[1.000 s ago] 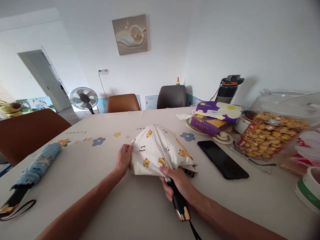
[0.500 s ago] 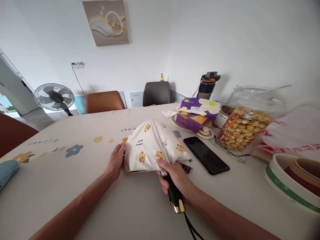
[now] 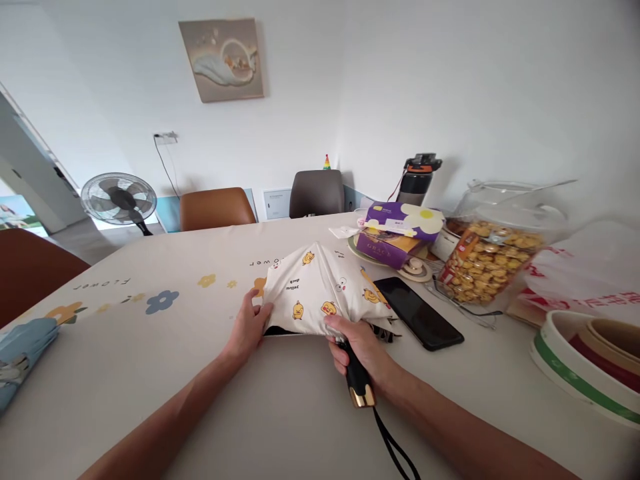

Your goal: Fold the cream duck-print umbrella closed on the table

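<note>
A cream folding umbrella [image 3: 320, 287] printed with yellow ducks lies partly gathered over the table, its canopy loose and pointing away from me. My right hand [image 3: 363, 350] is closed around the top of its black handle, thumb pressed on the canopy's lower edge. The handle ends in a gold cap with a black wrist strap [image 3: 395, 443]. On the left side, my left hand [image 3: 253, 321] pinches the canopy's edge between thumb and fingers. Dark lining shows under the edge there. Folds of fabric stick out to the right of my right hand.
A black phone [image 3: 420, 313] lies just right of the umbrella. Beyond it are eyeglasses [image 3: 465, 300], a purple tissue pack [image 3: 403, 220] and a snack jar [image 3: 493, 260]. Tape rolls [image 3: 585, 367] sit at the right edge, a blue folded umbrella [image 3: 25, 353] at the left.
My left hand has gone from lying along the canopy's left side to pinching its edge, which is lifted to show dark lining. The camera view has shifted slightly left and up.
</note>
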`<state>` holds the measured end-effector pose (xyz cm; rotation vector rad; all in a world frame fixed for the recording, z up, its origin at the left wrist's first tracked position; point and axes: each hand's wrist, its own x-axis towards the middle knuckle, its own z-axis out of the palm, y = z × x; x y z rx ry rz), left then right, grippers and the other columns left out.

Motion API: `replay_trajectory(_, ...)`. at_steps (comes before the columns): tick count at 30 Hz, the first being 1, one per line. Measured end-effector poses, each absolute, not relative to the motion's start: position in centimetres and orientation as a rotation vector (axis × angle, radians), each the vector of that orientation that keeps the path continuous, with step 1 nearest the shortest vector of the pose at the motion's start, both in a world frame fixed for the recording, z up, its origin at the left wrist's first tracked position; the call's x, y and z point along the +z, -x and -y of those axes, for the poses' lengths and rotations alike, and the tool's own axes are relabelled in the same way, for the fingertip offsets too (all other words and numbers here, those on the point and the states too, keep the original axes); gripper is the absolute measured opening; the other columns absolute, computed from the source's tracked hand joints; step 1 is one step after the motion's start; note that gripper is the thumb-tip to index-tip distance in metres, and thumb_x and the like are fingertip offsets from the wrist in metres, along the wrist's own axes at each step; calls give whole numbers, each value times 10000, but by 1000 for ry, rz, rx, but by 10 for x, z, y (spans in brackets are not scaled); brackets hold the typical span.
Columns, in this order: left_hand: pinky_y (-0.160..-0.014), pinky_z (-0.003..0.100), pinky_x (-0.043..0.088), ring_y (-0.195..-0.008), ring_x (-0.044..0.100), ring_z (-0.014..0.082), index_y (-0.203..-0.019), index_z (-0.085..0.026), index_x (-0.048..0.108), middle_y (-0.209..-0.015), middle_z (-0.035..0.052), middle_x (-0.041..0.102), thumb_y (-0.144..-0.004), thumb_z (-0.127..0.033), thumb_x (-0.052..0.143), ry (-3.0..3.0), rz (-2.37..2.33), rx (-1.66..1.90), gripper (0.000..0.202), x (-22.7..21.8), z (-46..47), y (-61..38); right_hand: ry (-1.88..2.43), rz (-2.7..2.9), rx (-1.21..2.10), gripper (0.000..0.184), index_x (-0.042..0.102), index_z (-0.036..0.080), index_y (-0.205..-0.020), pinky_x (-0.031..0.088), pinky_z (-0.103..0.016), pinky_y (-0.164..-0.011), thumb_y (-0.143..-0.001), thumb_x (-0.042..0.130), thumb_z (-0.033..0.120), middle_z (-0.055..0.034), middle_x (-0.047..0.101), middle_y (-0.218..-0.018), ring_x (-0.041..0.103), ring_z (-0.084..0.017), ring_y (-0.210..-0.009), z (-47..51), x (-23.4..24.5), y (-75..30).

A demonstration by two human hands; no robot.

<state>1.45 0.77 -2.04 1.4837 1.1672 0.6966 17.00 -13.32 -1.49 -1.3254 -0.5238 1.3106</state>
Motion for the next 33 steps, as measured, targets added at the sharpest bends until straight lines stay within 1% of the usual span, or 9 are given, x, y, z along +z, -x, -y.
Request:
replay_trajectory(4, -448, 231, 387, -581, 558, 160, -1297, -215, 381, -736, 25, 619, -773, -422, 542, -1553, -1210, 710, 586, -25, -19, -9, 1371, 545, 1280, 325, 441, 188, -535, 298, -218, -337, -756, 529, 410, 50, 386, -315, 344, -85, -276, 125, -17, -163)
replay_trajectory(7, -637, 283, 466, -802, 597, 185, -1270, -198, 400, -931, 68, 621, -797, -336, 498, -1673, -1271, 812, 502, -31, -29, -4, 1408, 579, 1264, 295, 443, 187, -543, 302, -213, -331, -754, 524, 377, 46, 399, -317, 366, -90, -279, 112, -9, -156)
replay_trajectory(9, -795, 332, 467, -1019, 554, 211, -1253, -191, 413, -1125, 109, 565, -806, -286, 478, -1798, -1257, 972, 462, -34, -35, -2, 1406, 612, 1244, 283, 435, 189, -542, 296, -210, -322, -754, 518, 357, 43, 404, -316, 369, -91, -274, 98, 0, -150)
replay_trajectory(11, -940, 378, 411, -1195, 444, 226, -1249, -185, 419, -1265, 126, 488, -827, -274, 452, -1960, -1180, 1130, 432, -37, -40, -1, 1357, 634, 1233, 281, 429, 190, -542, 295, -207, -316, -754, 518, 350, 47, 395, -315, 352, -84, -270, 81, 9, -144)
replay_trajectory(14, -1060, 418, 301, -1295, 337, 225, -1277, -173, 400, -1343, 121, 441, -853, -282, 422, -2189, -1060, 1230, 439, -44, -47, 0, 1209, 651, 1251, 263, 451, 185, -570, 321, -202, -327, -754, 527, 356, 58, 398, -340, 334, -70, -283, 51, 14, -136)
replay_trajectory(22, -1068, 427, 311, -1283, 378, 245, -1249, -127, 456, -1327, 135, 480, -812, -242, 427, -2220, -1253, 918, 452, -73, -73, 4, 1255, 681, 1145, 331, 453, 180, -503, 311, -225, -295, -735, 558, 392, 31, 401, -299, 347, -95, -252, 22, -21, -155)
replay_trajectory(26, -1070, 437, 291, -1326, 323, 230, -1306, -221, 439, -1390, 68, 438, -850, -275, 403, -2394, -1228, 794, 461, -67, -64, 4, 1147, 553, 1230, 307, 481, 170, -561, 355, -219, -324, -731, 581, 405, 45, 437, -383, 353, -74, -295, 33, -25, -169)
replay_trajectory(30, -1099, 492, 183, -1376, 214, 224, -1390, -292, 336, -1452, 17, 354, -894, -360, 374, -2643, -1097, 611, 503, -59, -51, 3, 1165, 556, 1261, 343, 491, 164, -541, 342, -219, -321, -747, 556, 430, 38, 419, -345, 366, -84, -279, 36, -22, -171)
replay_trajectory(33, -1086, 536, 171, -1338, 301, 236, -1347, -288, 402, -1401, 26, 432, -909, -404, 346, -2752, -1039, 458, 457, -56, -46, 3, 1210, 605, 1279, 374, 482, 164, -501, 322, -220, -311, -754, 534, 434, 17, 423, -311, 392, -102, -258, 36, -23, -168)
